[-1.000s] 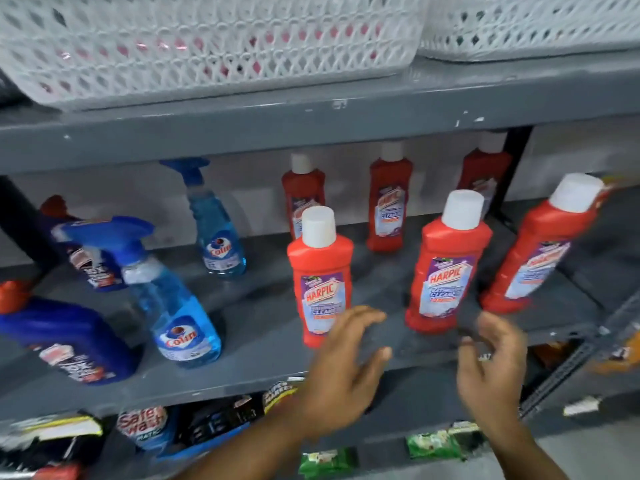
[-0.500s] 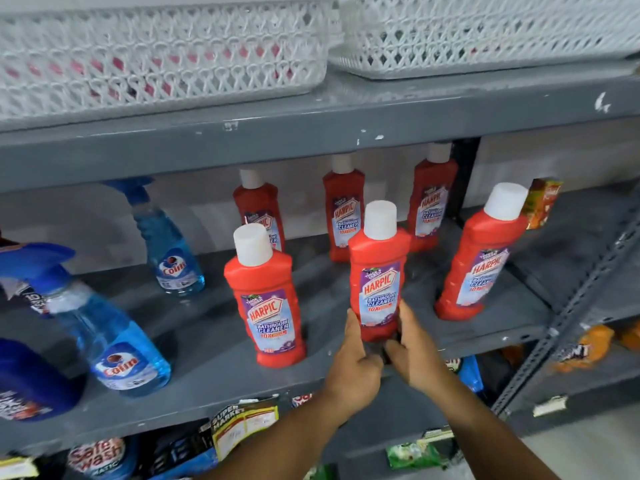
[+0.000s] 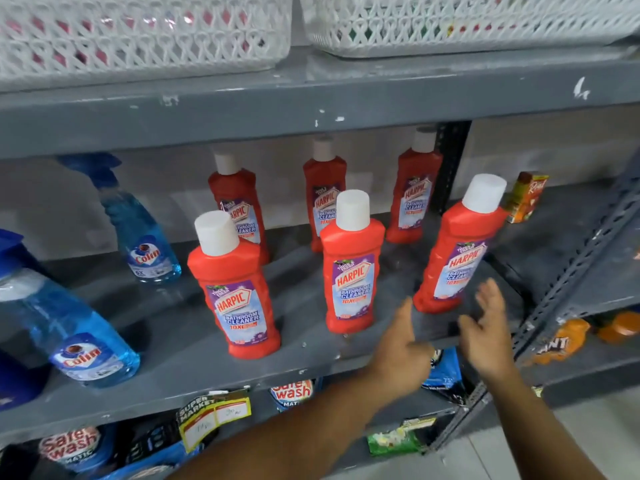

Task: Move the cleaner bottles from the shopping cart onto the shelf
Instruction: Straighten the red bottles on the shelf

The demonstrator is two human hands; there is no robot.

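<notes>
Several red Harpic cleaner bottles with white caps stand upright on the grey shelf [image 3: 166,344]. The front row has a left bottle [image 3: 235,289], a middle bottle [image 3: 351,268] and a right bottle [image 3: 457,251]; three more stand behind, one of them [image 3: 239,206] at the back left. My left hand [image 3: 401,351] hovers open in front of the shelf edge, between the middle and right bottles, touching neither. My right hand [image 3: 488,327] is open too, just below the right bottle and slightly blurred. The shopping cart is out of view.
Blue Colin spray bottles [image 3: 145,237] [image 3: 69,327] stand at the shelf's left. White mesh baskets [image 3: 145,32] sit on the shelf above. Packets [image 3: 294,393] fill the lower shelf. A small carton [image 3: 524,197] and orange packs [image 3: 561,341] sit on the neighbouring rack to the right.
Both hands have let go of the middle front bottle and drawn back to the right, now open. The view has shifted slightly right.
</notes>
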